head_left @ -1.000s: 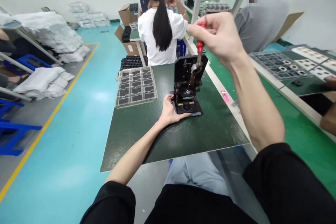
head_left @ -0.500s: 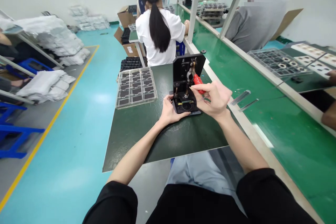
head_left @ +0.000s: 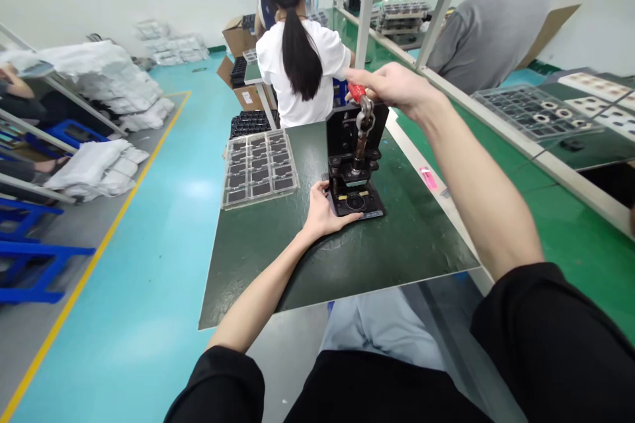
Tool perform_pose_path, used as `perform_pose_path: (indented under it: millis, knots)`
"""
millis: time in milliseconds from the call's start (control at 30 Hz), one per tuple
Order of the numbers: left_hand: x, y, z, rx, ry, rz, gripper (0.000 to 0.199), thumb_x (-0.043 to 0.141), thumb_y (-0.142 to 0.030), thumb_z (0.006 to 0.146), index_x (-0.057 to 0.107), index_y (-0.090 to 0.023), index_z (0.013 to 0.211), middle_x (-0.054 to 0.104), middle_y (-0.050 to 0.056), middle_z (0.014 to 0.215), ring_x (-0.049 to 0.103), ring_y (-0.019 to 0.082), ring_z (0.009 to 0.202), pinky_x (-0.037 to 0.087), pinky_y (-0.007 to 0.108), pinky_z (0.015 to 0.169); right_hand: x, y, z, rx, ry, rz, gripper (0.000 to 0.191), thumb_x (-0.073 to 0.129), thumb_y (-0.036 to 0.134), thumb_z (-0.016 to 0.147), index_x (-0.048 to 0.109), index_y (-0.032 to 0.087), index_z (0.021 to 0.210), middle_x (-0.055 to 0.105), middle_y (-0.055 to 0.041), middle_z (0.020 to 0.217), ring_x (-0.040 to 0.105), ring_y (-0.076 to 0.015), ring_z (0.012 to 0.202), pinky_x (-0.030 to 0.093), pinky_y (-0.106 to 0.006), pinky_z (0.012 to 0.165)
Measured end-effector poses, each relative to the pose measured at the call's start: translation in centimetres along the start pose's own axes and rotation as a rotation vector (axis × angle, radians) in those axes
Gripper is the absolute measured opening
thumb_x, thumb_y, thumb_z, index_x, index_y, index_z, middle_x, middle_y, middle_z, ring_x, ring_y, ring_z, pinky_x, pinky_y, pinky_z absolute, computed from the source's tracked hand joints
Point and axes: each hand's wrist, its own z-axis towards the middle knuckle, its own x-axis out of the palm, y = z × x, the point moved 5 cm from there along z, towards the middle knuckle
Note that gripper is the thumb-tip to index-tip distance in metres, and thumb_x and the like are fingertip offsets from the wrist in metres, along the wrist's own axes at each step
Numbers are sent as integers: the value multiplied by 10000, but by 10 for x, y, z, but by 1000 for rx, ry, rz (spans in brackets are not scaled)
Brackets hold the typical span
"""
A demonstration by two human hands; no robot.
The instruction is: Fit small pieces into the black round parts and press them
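Note:
A black bench press fixture (head_left: 353,158) stands on a dark green mat (head_left: 397,258), with a round recess in its base. My left hand (head_left: 325,213) lies flat against the base's front left corner, fingers along its front edge. High above, my right hand (head_left: 391,87) pinches the red-tipped lever handle (head_left: 356,92) at the top of the fixture. A clear tray (head_left: 260,168) of dark square parts sits on the mat to the left of the fixture, nearest my left hand.
Beyond the mat, a co-worker in a white shirt (head_left: 297,79) stands at the bench. A person in a grey shirt (head_left: 491,39) sits to the right, beside a green bench with trays (head_left: 536,112). White bags (head_left: 99,79) and blue stools (head_left: 40,258) lie on the left.
My right hand has risen from beside the fixture to its top, swinging the red-tipped lever up from its low position. My left hand has stayed on the base.

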Motion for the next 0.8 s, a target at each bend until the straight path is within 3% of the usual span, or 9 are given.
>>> perform_pose_path:
  millis: [67, 167, 233, 333, 433, 567, 700, 800]
  knots:
    - [0, 1, 0, -10, -3, 6, 1109, 967, -602, 495, 318, -200, 1300, 441, 152, 1307, 557, 362, 1261, 483, 564, 1114, -6, -13, -31, 31, -108, 34, 595, 492, 578, 1020, 553, 125, 639, 579, 47, 655, 525, -23, 609, 418, -214, 627]
    - [0, 0, -1, -2, -9, 22, 1113, 963, -607, 498, 320, -192, 1305, 447, 162, 1311, 549, 373, 1281, 479, 561, 1121, -13, -8, -116, 110, -272, -27, 518, 601, 596, 978, 620, 164, 693, 512, 62, 570, 472, -66, 539, 372, -241, 563]
    - [-1, 0, -2, 6, -14, 26, 1111, 957, -612, 502, 316, -190, 1305, 446, 171, 1313, 546, 383, 1287, 490, 565, 1108, -1, -3, -175, 254, -222, -186, 511, 631, 632, 940, 650, 184, 696, 486, 55, 521, 437, -92, 484, 319, -265, 519]
    - [-2, 2, -3, 16, -23, 29, 1095, 943, -617, 518, 307, -191, 1301, 445, 173, 1303, 573, 376, 1250, 507, 566, 1080, 32, 1, -233, 384, -4, -486, 434, 723, 628, 869, 724, 196, 839, 685, -34, 679, 620, -175, 608, 380, -279, 566]
    - [-2, 4, -3, 37, -22, 30, 1046, 923, -593, 552, 305, -185, 1290, 446, 172, 1289, 589, 362, 1222, 518, 554, 1059, 57, 1, -242, 407, 184, -667, 419, 761, 568, 867, 723, 164, 974, 774, -146, 868, 732, -261, 798, 457, -295, 628]
    - [-4, 6, -1, 45, -23, 33, 1030, 924, -578, 540, 309, -191, 1269, 448, 159, 1270, 586, 355, 1217, 517, 541, 1051, 64, 5, -222, 430, 389, -780, 472, 693, 586, 915, 710, 121, 989, 777, -221, 969, 754, -323, 941, 525, -328, 701]
    - [-5, 6, 0, 29, -21, 5, 1043, 936, -589, 525, 321, -196, 1271, 452, 158, 1279, 590, 347, 1210, 525, 528, 1040, 58, 4, -209, 490, 504, -775, 495, 646, 604, 919, 732, 130, 1030, 782, -200, 1041, 754, -333, 1015, 543, -338, 767]
    - [-7, 6, 0, 9, -17, -7, 1043, 945, -600, 521, 343, -201, 1274, 460, 154, 1286, 592, 344, 1213, 524, 526, 1047, 47, 0, -212, 525, 499, -680, 448, 666, 596, 882, 749, 179, 1022, 793, -147, 1044, 755, -326, 1028, 536, -335, 778]
